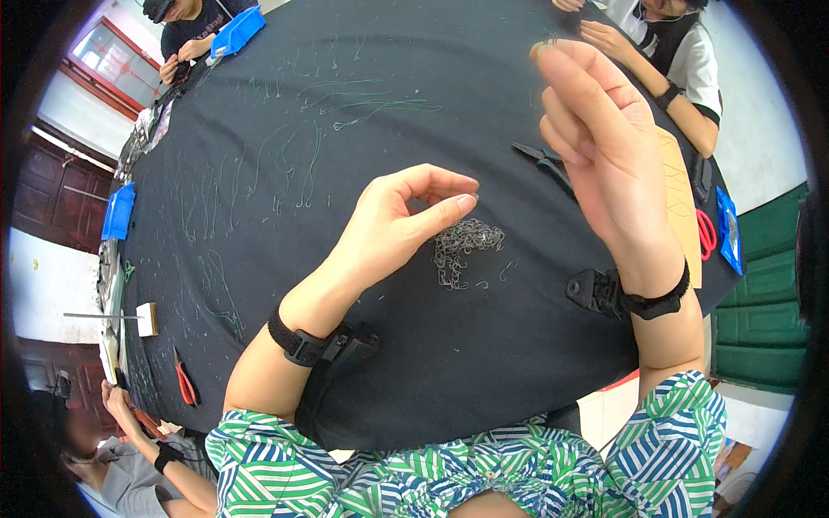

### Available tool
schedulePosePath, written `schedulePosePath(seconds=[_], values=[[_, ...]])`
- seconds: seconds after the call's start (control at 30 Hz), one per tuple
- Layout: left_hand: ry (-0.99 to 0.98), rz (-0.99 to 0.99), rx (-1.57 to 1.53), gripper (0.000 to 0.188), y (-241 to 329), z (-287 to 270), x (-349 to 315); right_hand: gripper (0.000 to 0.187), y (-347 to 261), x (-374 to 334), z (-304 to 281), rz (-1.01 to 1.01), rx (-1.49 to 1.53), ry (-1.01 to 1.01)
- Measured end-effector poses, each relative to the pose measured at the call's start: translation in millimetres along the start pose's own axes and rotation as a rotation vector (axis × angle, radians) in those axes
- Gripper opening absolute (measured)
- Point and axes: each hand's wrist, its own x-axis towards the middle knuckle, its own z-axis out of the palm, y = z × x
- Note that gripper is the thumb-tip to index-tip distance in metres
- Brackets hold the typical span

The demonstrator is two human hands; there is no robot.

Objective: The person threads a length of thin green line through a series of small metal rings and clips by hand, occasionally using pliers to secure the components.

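Observation:
My right hand (600, 129) is raised at the upper right. Its thumb and forefinger pinch a small dark fish hook (550, 37), slightly blurred, so I cannot tell whether there is more than one. My left hand (406, 207) hovers over the cloth, thumb and forefinger bent close together; anything between them is too small to make out. Just below its fingertips lies a heap of dark metal fish hooks (466, 246), with a few loose ones beside it. Hooks tied to green line (371, 108) are laid out across the far and left parts of the table.
Black cloth (484, 363) covers the round table. Dark-jawed pliers (544, 160) lie near my right hand; red-handled pliers (185, 380) lie at left. Red scissors (706, 235), cardboard (682, 207) and a blue packet (730, 231) sit at right. Other people work around the edge.

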Motion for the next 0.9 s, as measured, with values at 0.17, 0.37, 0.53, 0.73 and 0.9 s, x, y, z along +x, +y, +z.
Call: schedulePosePath(seconds=[0.17,0.37,0.53,0.73,0.9], values=[[-0.021,-0.065,-0.099,0.020,5.4,1.2,-1.9,0.022,-1.8,-0.6,2.2,0.001,0.006,0.015],[-0.003,-0.083,-0.097,0.014,5.1,1.4,-1.2,0.022,-2.8,0.7,4.0,0.008,0.038,-0.004],[0.080,0.019,-0.109,0.010,5.4,-5.2,-0.9,0.023,-0.2,5.8,-0.8,0.003,0.128,0.052],[0.247,0.205,-0.088,0.008,26.6,-12.8,-5.4,0.013,14.6,13.8,-18.4,0.135,0.453,0.143],[0.394,0.354,0.109,0.006,49.6,-16.8,-7.4,0.013,21.3,20.0,-31.0,0.224,0.592,0.206]])
